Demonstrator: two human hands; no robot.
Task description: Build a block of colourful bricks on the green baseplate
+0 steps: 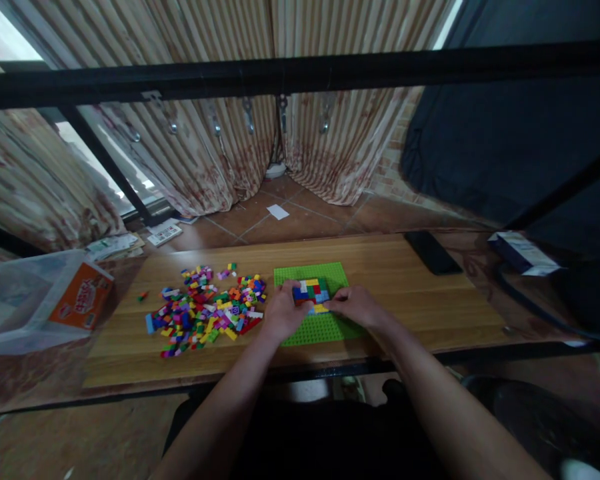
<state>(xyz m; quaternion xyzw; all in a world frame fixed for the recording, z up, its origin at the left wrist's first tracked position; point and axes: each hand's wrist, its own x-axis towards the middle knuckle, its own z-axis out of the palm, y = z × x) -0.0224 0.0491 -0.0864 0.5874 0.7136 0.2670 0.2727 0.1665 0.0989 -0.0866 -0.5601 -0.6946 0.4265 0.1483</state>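
Observation:
A flat block of toy building bricks [314,293] in blue, red, green, yellow and white sits on a bright green studded baseplate [305,331]. My left hand [283,315] grips the block's left side, its thumb along the near left corner and its fingers at the left edge. At the near right corner my right hand [356,307] is closed in a pinch, fingertips touching beside the yellow bricks. Whatever is between those fingertips is hidden. Left of the baseplate lies a spread pile of loose bricks [207,310] in many colours.
Everything rests on a low wooden table [405,300]. A black phone [433,253] lies at its far right. Beyond the left end stands a clear plastic bin [25,300] with an orange label. A dark metal bar [300,75] crosses above, before striped curtains [220,147].

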